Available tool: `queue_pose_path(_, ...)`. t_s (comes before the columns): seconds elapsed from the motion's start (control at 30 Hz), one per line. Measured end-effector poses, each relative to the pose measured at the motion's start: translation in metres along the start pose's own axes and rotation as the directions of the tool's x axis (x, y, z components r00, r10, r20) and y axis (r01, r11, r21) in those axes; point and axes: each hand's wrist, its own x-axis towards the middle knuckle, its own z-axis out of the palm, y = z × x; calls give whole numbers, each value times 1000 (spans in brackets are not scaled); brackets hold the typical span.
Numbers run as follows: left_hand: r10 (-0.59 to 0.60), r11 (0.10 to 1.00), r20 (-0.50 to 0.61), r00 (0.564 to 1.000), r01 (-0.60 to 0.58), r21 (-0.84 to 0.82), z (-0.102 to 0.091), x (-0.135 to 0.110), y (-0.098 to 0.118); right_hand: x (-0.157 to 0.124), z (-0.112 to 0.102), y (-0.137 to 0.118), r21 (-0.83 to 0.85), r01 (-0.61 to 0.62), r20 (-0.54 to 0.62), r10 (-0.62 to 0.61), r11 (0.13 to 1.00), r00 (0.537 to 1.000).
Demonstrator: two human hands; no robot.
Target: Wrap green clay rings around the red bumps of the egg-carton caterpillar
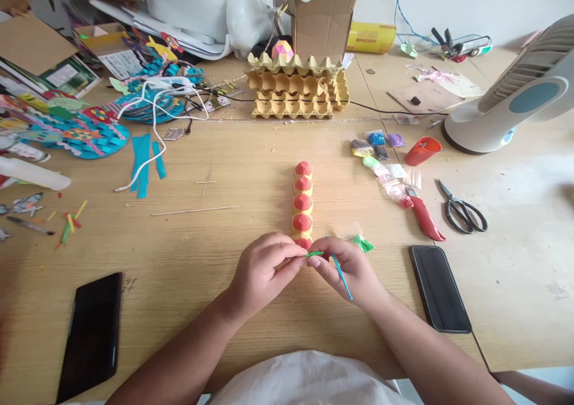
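Note:
My left hand (270, 267) is closed in a pinch on a thin strip of green clay (314, 253). My right hand (347, 267) meets it fingertip to fingertip at the strip's other end, and a slim blue modelling tool (342, 278) is tucked among its fingers. Just beyond both hands stands a row of egg-carton cups (302, 203), yellow with red tops; its nearest cup is partly hidden by my fingers. To the right of it lies an opened packet of green clay (362, 243).
Two phones (92, 333) (439, 288) flank my arms. On the right are scissors (464, 209), a red-handled cutter (424, 216), a red cup (423, 151), clay packets (376, 140) and a fan (506, 103). Egg cartons (293, 103) are stacked behind; thin sticks (192, 211) and paper crafts (81, 133) lie left.

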Motion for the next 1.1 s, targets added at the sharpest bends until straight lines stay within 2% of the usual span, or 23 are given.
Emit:
queue_pose_path(0.13, -19, 1000, 24, 1000, 20, -2, -2, 1, -1, 1, -2, 0, -35, 3, -3, -3, 999, 1000)
queue_pose_path(0.3, -213, 961, 57, 975, 220, -165, -2, 1, -8, 4, -5, 2, -111, 26, -17, -28, 993, 999)
queue_pose_path(0.37, -324, 915, 38, 945, 324, -241, 1, 1, -12, 7, -6, 4, -119, 13, -45, -19, 993, 999)
queue_pose_path(0.47, -480, 821, 28, 877, 460, -337, 8, 0, -18, 13, -6, 9, -153, -16, -102, 0, 988, 995)
queue_pose_path(0.6, -555, 756, 62, 829, 535, -377, 14, 1, -28, 19, -7, 18, -273, -34, -86, 11, 961, 996)
queue_pose_path(0.7, -591, 715, 103, 800, 579, -392, 16, 1, -37, 21, -8, 23, -436, 2, -64, -33, 900, 997)
queue_pose_path(0.8, -578, 756, 73, 813, 567, -326, 17, 0, -43, 22, -8, 26, -625, 40, -11, -60, 779, 998)
queue_pose_path(0.93, -470, 868, 33, 882, 468, -164, 19, 1, -45, 24, -7, 25, -789, 38, 38, -12, 613, 999)
queue_pose_path(1.0, -418, 902, 14, 908, 417, -109, 20, 1, -45, 25, -6, 24, -819, 26, 44, 17, 573, 999)
queue_pose_path(1.1, -423, 904, -13, 906, 420, -83, 22, 0, -45, 26, -4, 25, -839, 20, 50, 39, 544, 998)
